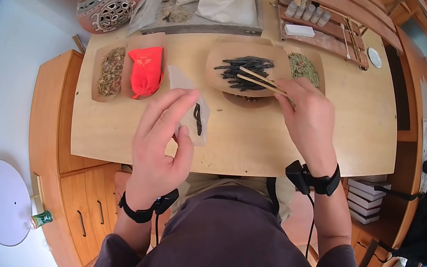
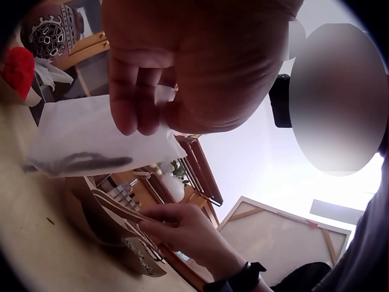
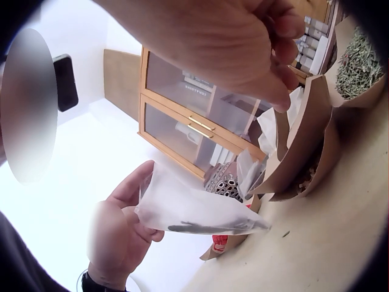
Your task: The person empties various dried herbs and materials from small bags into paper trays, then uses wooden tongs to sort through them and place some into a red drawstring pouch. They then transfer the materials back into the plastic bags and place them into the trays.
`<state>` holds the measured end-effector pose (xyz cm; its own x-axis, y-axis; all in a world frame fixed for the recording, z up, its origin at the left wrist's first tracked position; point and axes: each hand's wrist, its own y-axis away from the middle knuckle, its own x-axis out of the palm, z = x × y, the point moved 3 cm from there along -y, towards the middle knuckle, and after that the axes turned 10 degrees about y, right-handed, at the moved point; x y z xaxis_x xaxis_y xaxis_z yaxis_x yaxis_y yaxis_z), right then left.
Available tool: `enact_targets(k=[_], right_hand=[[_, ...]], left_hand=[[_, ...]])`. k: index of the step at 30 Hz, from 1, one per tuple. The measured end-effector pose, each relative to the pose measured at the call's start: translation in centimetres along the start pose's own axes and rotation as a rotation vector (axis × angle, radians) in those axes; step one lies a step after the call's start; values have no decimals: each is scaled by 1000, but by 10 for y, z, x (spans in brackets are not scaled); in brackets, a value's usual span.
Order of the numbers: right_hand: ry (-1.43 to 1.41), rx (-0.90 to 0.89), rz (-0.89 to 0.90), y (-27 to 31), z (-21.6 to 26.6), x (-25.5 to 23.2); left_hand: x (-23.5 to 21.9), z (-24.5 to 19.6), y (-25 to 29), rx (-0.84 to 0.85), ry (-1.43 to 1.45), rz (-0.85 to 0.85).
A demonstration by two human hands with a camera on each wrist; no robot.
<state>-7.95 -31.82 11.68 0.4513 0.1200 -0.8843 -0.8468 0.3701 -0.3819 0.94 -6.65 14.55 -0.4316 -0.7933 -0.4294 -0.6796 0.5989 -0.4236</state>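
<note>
Dark strips (image 1: 248,63) heaped on paper tray (image 1: 225,50), at ten o'clock from right hand (image 1: 311,118), nearer one; long axes mostly three-to-nine. Right fingers curled round chopsticks (image 1: 265,86), tips at heap. Left hand (image 1: 153,143) pinches translucent bag (image 3: 194,207), seven o'clock from heap.

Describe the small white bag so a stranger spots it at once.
Find the pale wooden table, then the left hand over its near edge. That hand holds the small white bag by one end. Unlike the bulkier white package in the tray at the back of the table, this one is translucent, with dark strips showing through it.
</note>
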Motion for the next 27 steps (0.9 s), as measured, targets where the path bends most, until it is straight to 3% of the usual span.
enact_targets(k=[8, 11, 14, 17, 22, 27], right_hand=[[37, -87, -72, -6, 1, 2], [-47, 21, -38, -1, -4, -2], [-532, 226, -57, 17, -5, -15], [-716, 315, -13, 30, -1, -34], [-874, 137, -2, 44, 11, -49], [-768, 41, 78, 45, 32, -49]], left_hand=[[-1, 2, 0, 31, 12, -8], [0, 3, 0, 25, 15, -14], [0, 0, -2, 30, 28, -10], [1, 1, -4, 35, 39, -1], [3, 1, -4, 26, 57, -4], [4, -2, -4, 1, 45, -6]])
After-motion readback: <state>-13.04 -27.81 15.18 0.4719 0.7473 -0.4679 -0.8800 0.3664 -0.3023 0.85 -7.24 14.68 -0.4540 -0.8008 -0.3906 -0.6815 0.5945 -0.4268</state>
